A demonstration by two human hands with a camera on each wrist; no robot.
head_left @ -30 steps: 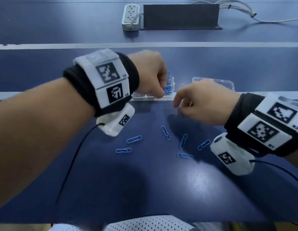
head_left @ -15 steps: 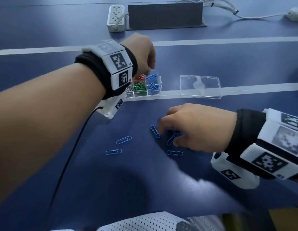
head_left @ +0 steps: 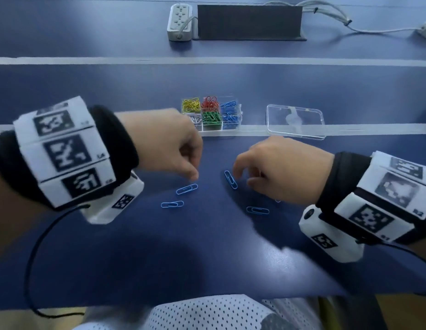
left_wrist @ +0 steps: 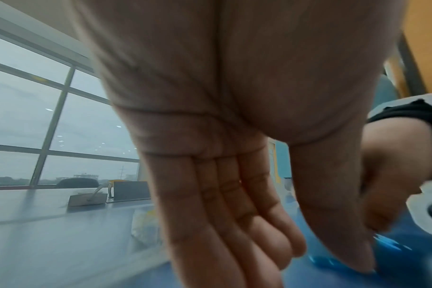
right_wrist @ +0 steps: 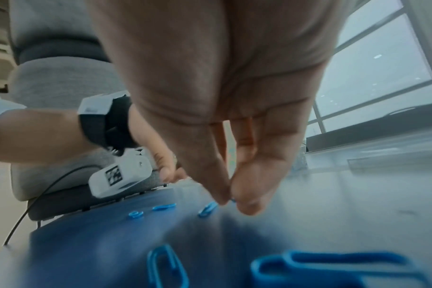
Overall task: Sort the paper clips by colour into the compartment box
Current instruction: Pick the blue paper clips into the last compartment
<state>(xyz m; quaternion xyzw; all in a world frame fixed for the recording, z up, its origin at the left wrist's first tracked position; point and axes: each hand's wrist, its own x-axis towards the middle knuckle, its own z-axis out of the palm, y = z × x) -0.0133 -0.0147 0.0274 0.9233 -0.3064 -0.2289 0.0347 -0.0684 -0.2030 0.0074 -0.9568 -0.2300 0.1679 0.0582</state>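
The clear compartment box stands at the far middle and holds yellow, red, green, silver and blue clips in separate cells. Several loose blue paper clips lie on the dark blue table in front of it. My left hand hovers low with relaxed fingers, its thumb tip just above one blue clip; another clip lies nearer. My right hand pinches thumb to fingertip, and in the right wrist view a sliver of a blue clip shows in that pinch. A further blue clip lies beside its fingers.
The box's clear lid lies to the right of the box. One more blue clip rests by my right wrist. A white power strip and a dark panel sit at the far edge, with cables trailing right.
My left hand came back from the box and dropped to the table by the loose clips. My right hand went down onto the clips and closed thumb and finger on one.
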